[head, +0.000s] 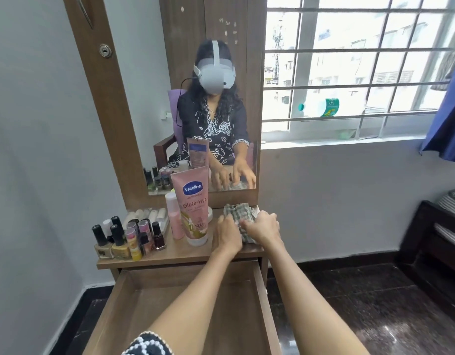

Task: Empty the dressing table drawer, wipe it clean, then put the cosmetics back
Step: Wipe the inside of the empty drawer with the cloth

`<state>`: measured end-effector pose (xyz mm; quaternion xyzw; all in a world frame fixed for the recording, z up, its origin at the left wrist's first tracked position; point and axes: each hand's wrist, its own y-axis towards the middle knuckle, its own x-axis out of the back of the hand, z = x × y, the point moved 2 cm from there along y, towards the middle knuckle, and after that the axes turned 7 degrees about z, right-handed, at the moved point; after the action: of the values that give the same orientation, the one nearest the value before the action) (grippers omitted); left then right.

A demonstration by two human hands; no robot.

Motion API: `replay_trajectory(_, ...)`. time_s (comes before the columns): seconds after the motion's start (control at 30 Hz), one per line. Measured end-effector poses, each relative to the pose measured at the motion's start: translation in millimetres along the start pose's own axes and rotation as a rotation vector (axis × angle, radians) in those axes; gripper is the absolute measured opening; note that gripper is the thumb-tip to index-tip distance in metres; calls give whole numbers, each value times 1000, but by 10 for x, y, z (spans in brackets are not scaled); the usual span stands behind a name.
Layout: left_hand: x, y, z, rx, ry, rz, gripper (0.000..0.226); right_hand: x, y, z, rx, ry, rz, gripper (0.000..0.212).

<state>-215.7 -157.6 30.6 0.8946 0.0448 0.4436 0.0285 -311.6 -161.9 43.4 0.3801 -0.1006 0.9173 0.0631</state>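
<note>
With the drawer (185,303) pulled out bare at the frame's bottom centre and the cosmetics (130,237) parked left on the tabletop, my left hand (227,233) and right hand (262,228) both clutch the checked cloth (238,213) mid-frame, so wiping looks next: carry it down inside.

Matt brown wood-grain bench (170,254) and open wooden drawer (259,298); crumpled checked cloth (238,213); glossy pink plastic lotion tube (194,206); polished dark floor (349,303).

Barred window (354,73), dark floor (362,303)
</note>
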Motion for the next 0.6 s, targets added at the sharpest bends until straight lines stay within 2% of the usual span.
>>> replay_trajectory(0.27,-58,74,29,43,-62,-4,26,-72,10,60,-49,-56,-24,45)
replay_trajectory(0.33,-66,95,45,91,-165,-55,17,-54,1,71,-56,-92,-12,42)
replay_trajectory(0.47,-45,121,56,227,-419,-153,17,-31,-20,104,-51,-126,13,37)
replay_trajectory(0.6,-27,66,2,264,-541,-173,29,-8,-94,105,-51,-161,47,38)
